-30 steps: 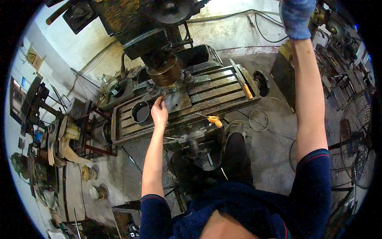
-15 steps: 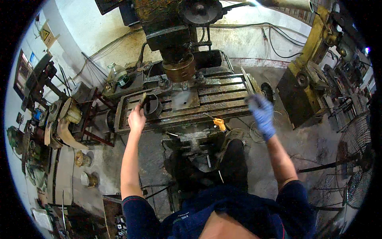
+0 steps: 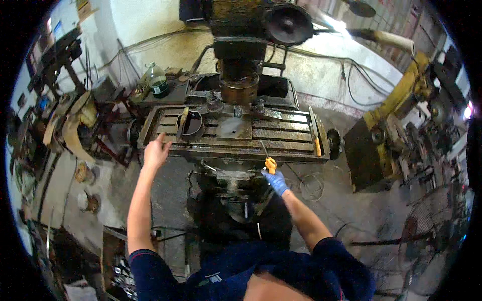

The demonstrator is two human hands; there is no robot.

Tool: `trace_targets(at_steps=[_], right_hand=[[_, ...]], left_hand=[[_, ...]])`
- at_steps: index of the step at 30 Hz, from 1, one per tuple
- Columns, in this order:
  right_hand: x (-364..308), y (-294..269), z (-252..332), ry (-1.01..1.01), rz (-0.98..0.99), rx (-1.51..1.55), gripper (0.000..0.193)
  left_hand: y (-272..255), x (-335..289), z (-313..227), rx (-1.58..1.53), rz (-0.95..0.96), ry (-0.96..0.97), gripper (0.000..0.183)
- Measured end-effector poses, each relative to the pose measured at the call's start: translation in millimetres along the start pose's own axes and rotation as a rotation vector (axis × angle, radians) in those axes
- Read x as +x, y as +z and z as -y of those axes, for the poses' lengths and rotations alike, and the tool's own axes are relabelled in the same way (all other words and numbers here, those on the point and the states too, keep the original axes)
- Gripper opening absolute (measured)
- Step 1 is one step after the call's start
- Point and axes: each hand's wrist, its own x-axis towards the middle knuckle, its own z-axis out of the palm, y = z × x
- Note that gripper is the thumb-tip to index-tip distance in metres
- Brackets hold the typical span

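My gloved right hand (image 3: 275, 182) is closed round the handle of an orange air blow gun (image 3: 271, 164), its thin nozzle pointing up at the front edge of the milling machine table (image 3: 281, 145). My bare left hand (image 3: 156, 152) hovers off the table's front left corner, fingers apart and holding nothing. Beyond it, a brush (image 3: 185, 115) leans in a round dark pot (image 3: 201, 125) on the slotted table. A flat metal plate (image 3: 234, 128) with a small hole lies mid-table, below the machine's spindle head (image 3: 239, 88). At the right end rests a tool with a yellowish handle (image 3: 318, 147).
A large clear bottle (image 3: 157, 85) with dark liquid stands behind left. On the right are a yellow and dark machine (image 3: 369, 138) and a fan (image 3: 432, 220). A thin hose (image 3: 312, 188) coils on the floor. Open-topped cans (image 3: 88, 202) stand at left.
My left hand has let go of the brush and drawn back left. My right hand has come from the table's right end to the blow gun and grasped it. The view has shifted.
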Motion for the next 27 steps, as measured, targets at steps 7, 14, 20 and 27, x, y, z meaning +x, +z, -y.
trace_targets(at_steps=[7, 14, 20, 27], right_hand=[[-65.9, -34.1, 73.7, -0.453, -0.26, 0.268, 0.053], [-95.3, -59.4, 199.0, -0.361, -0.101, -0.976, 0.056], [-46.6, -10.0, 230.5, -0.294, 0.077, -1.319, 0.058], [-18.4, 6.9, 237.3, -0.304, -0.007, -1.214, 0.053]], left_hand=[[-5.1, -64.5, 67.9, -0.652, -0.037, -0.398, 0.043], [8.1, -102.5, 78.9, -0.82, 0.103, -0.557, 0.046], [8.0, -95.3, 46.7, -0.825, 0.253, -0.513, 0.044], [10.4, -110.2, 63.9, -0.744, 0.258, -0.401, 0.04]])
